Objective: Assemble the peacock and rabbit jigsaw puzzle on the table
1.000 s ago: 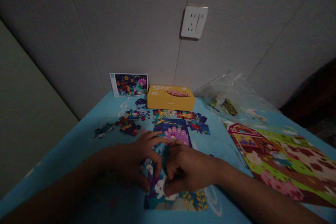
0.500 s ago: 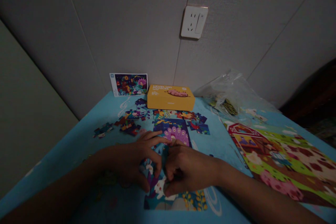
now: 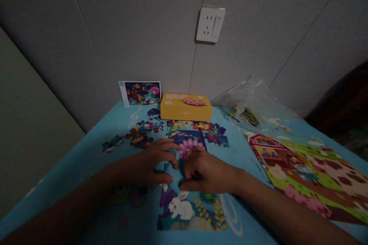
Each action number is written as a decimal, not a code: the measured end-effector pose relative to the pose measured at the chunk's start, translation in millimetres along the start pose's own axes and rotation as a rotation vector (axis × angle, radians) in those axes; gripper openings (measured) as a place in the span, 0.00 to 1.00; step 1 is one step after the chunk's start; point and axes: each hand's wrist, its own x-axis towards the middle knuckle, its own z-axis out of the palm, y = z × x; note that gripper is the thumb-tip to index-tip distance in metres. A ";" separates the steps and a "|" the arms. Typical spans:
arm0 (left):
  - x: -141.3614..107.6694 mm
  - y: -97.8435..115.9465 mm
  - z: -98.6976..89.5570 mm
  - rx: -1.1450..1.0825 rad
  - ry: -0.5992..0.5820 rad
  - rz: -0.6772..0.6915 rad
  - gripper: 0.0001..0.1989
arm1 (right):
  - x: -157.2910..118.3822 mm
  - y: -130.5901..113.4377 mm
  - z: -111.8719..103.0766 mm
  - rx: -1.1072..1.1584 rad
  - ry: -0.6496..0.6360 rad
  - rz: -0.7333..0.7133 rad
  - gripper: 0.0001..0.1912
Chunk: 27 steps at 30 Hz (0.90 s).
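Observation:
A partly joined jigsaw puzzle [image 3: 201, 218] lies in front of me, showing a white rabbit low down and a pink peacock-like fan higher up. My left hand [image 3: 159, 162] rests along the puzzle's left side, fingers stretched and thumb apart, with nothing seen in its grasp. Over the puzzle's middle, my right hand [image 3: 205, 170] is closed, its fingers curled down against the pieces below the pink fan. Whatever may be in its fingertips is hidden. Both hands cover the middle of the picture.
Loose puzzle pieces [image 3: 112, 143] lie at left, more pieces [image 3: 217, 139] at right. A yellow puzzle box [image 3: 185, 111] and a reference card [image 3: 140, 93] stand near the wall. A clear plastic bag [image 3: 248, 103] holds pieces. A farm puzzle [image 3: 313, 168] lies right.
Both hands have shifted slightly away from me, up the puzzle, uncovering the white rabbit. The left thumb has moved closer to the index finger. The right hand stays curled.

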 end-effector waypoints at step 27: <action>0.9 -18.4 3.0 0.147 0.159 -0.158 0.29 | -20.0 101.2 -31.1 -0.332 0.390 0.630 0.13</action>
